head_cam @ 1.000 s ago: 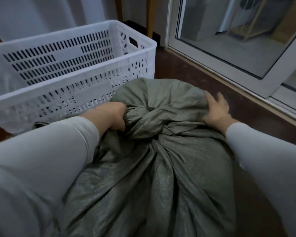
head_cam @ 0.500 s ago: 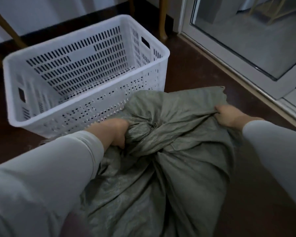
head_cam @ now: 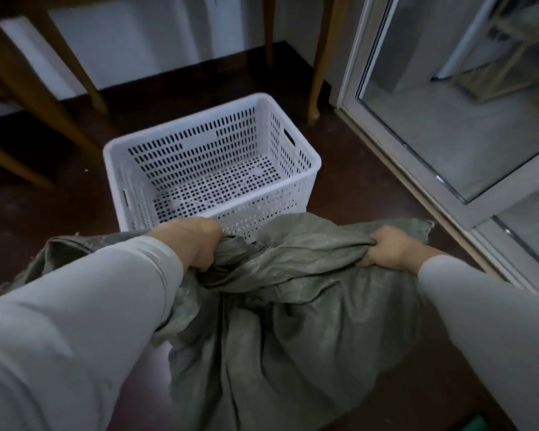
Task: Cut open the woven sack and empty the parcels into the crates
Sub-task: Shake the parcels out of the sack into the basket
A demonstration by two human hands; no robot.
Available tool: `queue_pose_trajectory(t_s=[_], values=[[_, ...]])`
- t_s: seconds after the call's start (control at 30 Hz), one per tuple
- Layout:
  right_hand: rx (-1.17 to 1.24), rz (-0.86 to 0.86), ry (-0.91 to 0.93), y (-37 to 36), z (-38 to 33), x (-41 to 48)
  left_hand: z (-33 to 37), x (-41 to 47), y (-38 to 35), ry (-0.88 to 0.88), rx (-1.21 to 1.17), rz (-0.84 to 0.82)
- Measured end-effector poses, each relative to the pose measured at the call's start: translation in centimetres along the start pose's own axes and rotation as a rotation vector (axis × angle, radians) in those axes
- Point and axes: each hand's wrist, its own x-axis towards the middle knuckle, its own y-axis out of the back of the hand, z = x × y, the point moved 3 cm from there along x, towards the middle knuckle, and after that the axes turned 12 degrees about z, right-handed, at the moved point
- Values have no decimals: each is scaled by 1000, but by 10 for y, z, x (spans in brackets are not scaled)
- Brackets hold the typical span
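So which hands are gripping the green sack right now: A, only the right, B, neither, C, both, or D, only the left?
C: the left hand and the right hand each bunch the sack fabric in curled fingers.

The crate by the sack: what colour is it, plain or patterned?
White crate, its walls perforated with slots and its floor with round holes; head view shows it.

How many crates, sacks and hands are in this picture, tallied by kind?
White perforated plastic crate: 1
Grey-green woven sack: 1
Bare hands gripping the sack, left hand and right hand: 2
Total: 4
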Motion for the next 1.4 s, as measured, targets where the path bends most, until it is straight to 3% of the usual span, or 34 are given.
queue_pose_trajectory(t_s=[0.3, 0.47, 0.63, 0.9, 1.17, 1.4], values=[[-16, 97, -4, 170, -113, -86, -80, -86, 141, 18, -116, 54], [-153, 331, 68, 298, -185, -134, -115, -120, 239, -13, -241, 198], [-200, 674, 122, 414, -244, -157, -144, -128, 344, -43, -342, 429], [-98, 953, 157, 511, -291, -97, -167, -59, 445, 10, -330, 659], [-32, 899, 122, 533, -318, 21, -184, 65, 463, 26, -368, 537], [-72, 647, 153, 451, -346, 105, -205, 150, 383, 12, -383, 351]])
